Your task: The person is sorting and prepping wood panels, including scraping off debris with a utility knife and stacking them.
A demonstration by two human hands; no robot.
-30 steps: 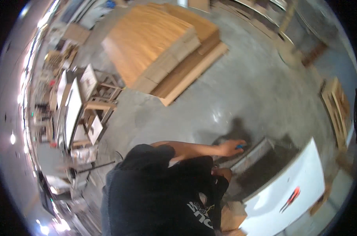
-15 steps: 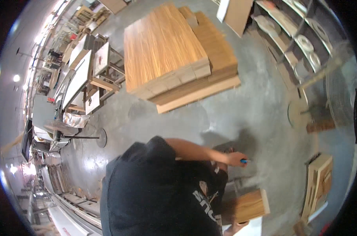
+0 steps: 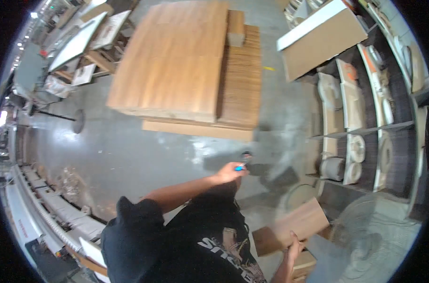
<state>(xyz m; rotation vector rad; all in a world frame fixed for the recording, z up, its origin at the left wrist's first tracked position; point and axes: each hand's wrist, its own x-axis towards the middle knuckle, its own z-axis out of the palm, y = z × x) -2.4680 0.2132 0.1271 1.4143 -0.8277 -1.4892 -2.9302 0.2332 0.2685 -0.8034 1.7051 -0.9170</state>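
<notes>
My left hand [image 3: 229,172] is stretched out in front of me, its fingers closed round a small bright blue object [image 3: 240,168]. Most of that object is hidden in the grip, so its kind is unclear. At the lower right, my right hand [image 3: 293,249] grips the near edge of a short wood-grain board [image 3: 297,223], tilted and held up off the floor. A large stack of wood-grain boards [image 3: 176,56] stands ahead, with a lower stack [image 3: 242,80] along its right side and one small block [image 3: 236,33] on top of the lower one.
Grey shelving [image 3: 379,132] with white rings and pale curved pieces runs along the right. Near it are a large fan [image 3: 365,236] and a leaning brown panel [image 3: 323,47]. Work tables [image 3: 101,35] stand at the far left; a long rail [image 3: 58,226] lies lower left.
My view has swung to the right, bringing the shelving closer. My right hand has lifted the wood-grain board and turned it. The blue object stays in my left hand.
</notes>
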